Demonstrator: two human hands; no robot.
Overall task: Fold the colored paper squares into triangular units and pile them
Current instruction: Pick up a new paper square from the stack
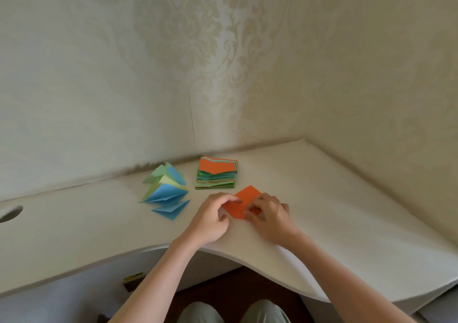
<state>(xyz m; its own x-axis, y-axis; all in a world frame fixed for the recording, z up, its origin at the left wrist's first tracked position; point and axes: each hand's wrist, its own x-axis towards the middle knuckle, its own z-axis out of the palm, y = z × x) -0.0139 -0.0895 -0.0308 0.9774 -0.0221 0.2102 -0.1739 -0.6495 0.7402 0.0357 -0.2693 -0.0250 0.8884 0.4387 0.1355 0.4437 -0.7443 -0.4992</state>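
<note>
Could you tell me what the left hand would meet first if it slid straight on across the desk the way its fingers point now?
Probably the right hand. The left hand points rightward over the orange paper square that both hands pinch, so the other hand's fingertips lie just ahead. The stack of unfolded coloured paper squares sits farther back, likely off that line; depth is uncertain.

left hand (213, 219) and right hand (269, 217) side by side, fingers curled, pinching

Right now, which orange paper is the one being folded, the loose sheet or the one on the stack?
The loose orange paper square lying on the white table, under both hands. The other orange sheet tops the untouched stack of coloured squares behind it.
</note>
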